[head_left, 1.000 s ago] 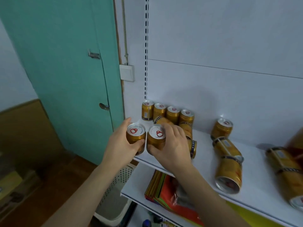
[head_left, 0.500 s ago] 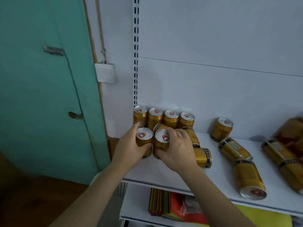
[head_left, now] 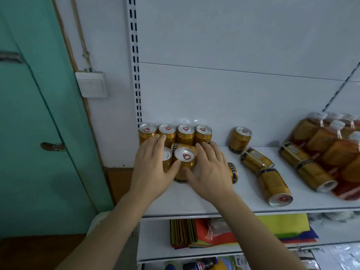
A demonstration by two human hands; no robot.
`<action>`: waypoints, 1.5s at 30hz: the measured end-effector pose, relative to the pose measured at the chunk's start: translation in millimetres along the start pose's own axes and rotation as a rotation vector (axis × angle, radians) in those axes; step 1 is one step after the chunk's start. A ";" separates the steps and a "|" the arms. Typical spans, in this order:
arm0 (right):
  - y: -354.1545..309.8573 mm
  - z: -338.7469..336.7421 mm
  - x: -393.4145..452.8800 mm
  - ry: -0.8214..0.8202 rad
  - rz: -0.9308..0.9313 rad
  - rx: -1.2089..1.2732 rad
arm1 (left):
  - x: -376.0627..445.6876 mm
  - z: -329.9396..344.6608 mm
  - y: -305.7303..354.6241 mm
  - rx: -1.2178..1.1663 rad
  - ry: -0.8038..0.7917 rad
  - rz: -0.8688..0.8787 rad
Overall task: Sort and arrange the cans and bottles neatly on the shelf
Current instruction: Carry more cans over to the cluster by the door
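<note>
shelf (head_left: 243,199): toppled cans (head_left: 272,184) rt of hands.

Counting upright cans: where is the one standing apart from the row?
In the head view, the lone upright can stands against the back panel, right of the four-can row, just behind a fallen can.

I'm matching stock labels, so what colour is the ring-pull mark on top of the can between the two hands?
Red, on a silver-white lid; the can body is gold. Head view shows it.
</note>
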State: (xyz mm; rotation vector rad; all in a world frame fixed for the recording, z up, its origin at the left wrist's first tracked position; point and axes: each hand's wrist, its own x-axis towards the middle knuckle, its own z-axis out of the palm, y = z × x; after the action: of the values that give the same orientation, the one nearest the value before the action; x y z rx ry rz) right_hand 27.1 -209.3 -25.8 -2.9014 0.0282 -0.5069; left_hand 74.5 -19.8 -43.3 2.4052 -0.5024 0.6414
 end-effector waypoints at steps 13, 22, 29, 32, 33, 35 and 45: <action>102.3 -64.9 -84.5 0.155 0.130 -0.064 | -16.9 45.3 149.4 -0.063 -0.036 0.309; 254.5 -127.5 -177.1 0.164 0.250 -0.140 | -55.8 118.0 309.8 -0.151 -0.117 0.358; 353.3 -156.7 -238.4 0.139 0.402 -0.152 | -78.2 177.4 410.1 -0.224 -0.248 0.430; 390.3 -163.8 -246.9 0.129 0.456 -0.164 | -73.7 204.2 443.9 -0.251 -0.282 0.472; 402.2 -164.6 -248.8 0.127 0.468 -0.167 | -72.2 214.1 454.0 -0.257 -0.300 0.481; 425.8 -166.6 -249.1 0.119 0.489 -0.179 | -67.1 234.4 472.6 -0.272 -0.324 0.494; 539.6 -190.6 -205.2 0.129 0.551 -0.282 | 1.9 327.0 543.2 -0.226 -0.379 0.449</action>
State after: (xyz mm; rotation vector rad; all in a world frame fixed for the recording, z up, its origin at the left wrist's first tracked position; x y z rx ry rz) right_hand -222.4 -763.7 -23.9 -2.9220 0.9553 -0.6175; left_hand -81.2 -634.2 -31.8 2.2115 -1.2281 0.2797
